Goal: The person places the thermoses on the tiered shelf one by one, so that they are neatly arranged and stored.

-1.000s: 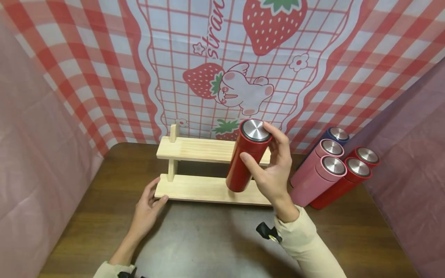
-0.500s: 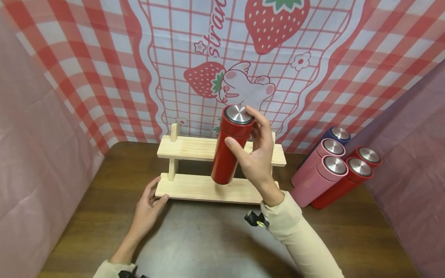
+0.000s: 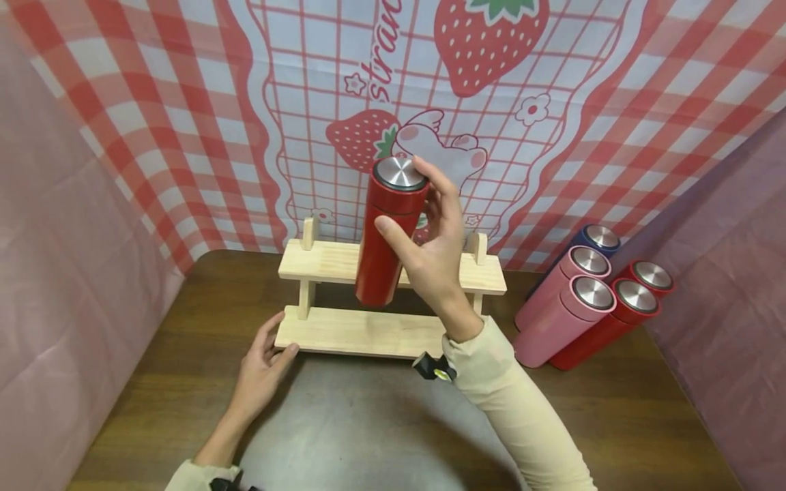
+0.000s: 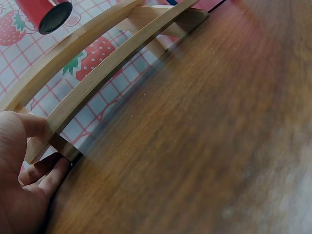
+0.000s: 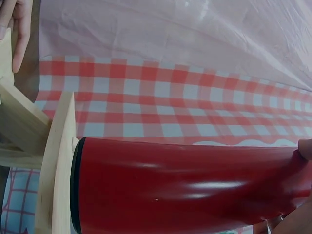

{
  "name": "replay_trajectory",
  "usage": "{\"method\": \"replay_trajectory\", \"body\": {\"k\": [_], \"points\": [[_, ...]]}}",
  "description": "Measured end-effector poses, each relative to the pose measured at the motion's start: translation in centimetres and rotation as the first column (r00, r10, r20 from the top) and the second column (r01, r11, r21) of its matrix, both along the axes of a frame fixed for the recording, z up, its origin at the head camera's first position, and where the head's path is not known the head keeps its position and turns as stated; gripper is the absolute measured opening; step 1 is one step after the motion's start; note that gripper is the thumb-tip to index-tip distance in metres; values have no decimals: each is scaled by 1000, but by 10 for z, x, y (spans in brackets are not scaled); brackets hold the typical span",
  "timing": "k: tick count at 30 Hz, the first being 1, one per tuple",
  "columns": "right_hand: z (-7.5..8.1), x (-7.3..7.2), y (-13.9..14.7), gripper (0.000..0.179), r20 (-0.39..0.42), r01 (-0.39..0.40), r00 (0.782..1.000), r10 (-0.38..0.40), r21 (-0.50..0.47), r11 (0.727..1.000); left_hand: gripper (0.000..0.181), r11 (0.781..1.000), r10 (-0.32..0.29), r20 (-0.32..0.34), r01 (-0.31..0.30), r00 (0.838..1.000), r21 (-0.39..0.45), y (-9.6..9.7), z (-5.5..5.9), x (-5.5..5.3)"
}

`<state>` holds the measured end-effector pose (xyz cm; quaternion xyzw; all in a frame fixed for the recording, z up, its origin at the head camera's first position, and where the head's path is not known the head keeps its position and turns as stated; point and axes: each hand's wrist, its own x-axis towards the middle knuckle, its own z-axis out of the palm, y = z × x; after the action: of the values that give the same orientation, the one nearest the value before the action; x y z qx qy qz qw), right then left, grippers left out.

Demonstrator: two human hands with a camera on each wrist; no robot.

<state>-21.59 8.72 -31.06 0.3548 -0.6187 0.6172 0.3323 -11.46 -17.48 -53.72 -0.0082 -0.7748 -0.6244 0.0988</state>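
My right hand [image 3: 436,252] grips a red thermos bottle [image 3: 383,239] near its silver lid, thumb on the near side and fingers round the far side. The bottle is held upright, slightly tilted, in front of the upper board of a two-tier wooden shelf [image 3: 350,331]. In the left wrist view the bottle's dark base [image 4: 55,18] is apart from the shelf. My left hand [image 3: 260,372] pinches the left end of the lower board, its thumb on the front corner. The left wrist view shows its fingers [image 4: 53,178] under that board.
At the right stand two pink bottles [image 3: 565,324], two more red bottles [image 3: 635,298] and a blue bottle [image 3: 598,239], close together. A checked strawberry cloth [image 3: 202,136] hangs behind the brown table [image 3: 184,327]. Pink cloth hangs on both sides.
My right hand has carried the red thermos bottle left and upward, from over the lower board's right part to before the upper board. The left hand stays on the shelf.
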Motion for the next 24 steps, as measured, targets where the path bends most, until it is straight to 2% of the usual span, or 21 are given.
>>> {"method": "replay_trajectory", "body": {"k": [5, 7, 16, 24], "points": [[5, -4, -9, 75, 1, 5, 1000, -5, 9, 1000, 68, 1000, 3, -56, -3, 998, -4, -2, -7, -1], [6, -6, -11, 75, 3, 3, 1000, -3, 11, 1000, 69, 1000, -1, -61, 1, 998, 0, -2, -7, 0], [9, -19, -22, 78, 13, -64, 998, 63, 45, 997, 69, 1000, -14, 18, 14, 1000, 22, 0, 1, 0], [7, -24, -33, 79, -23, -43, 999, 44, 39, 998, 68, 1000, -1, -13, 1, 1000, 11, 0, -1, 1]]}}
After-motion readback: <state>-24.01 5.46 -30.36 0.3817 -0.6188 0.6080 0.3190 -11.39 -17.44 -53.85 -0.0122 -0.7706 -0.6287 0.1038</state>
